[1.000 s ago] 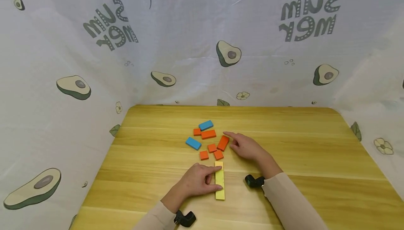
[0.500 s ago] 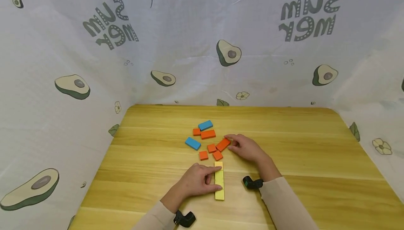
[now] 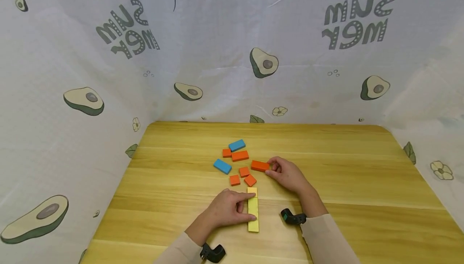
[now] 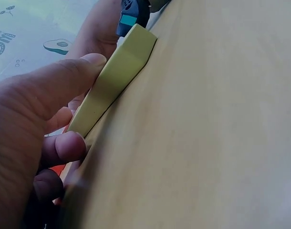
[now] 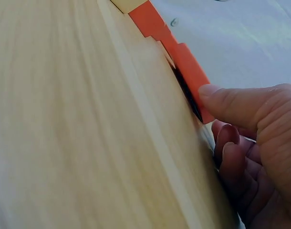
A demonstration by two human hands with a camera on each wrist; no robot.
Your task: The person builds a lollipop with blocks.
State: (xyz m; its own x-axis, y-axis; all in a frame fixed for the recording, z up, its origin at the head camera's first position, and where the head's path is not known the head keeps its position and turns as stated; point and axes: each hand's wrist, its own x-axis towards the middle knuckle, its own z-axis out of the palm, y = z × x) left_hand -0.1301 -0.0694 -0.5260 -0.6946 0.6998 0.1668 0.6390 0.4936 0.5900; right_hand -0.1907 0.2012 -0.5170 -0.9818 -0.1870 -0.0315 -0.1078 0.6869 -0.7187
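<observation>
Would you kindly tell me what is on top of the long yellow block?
Only the thumb of the left hand shows on the long yellow block. The exposed top looks plain; the patch under the thumb is hidden from view.

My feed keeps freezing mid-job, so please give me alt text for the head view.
A right hand pinches one end of a long orange block at a wood-grain table, while the left hand touches a line of yellow blocks in the foreground. Two blue blocks, four small orange squares and another long orange block lie nearby.
</observation>
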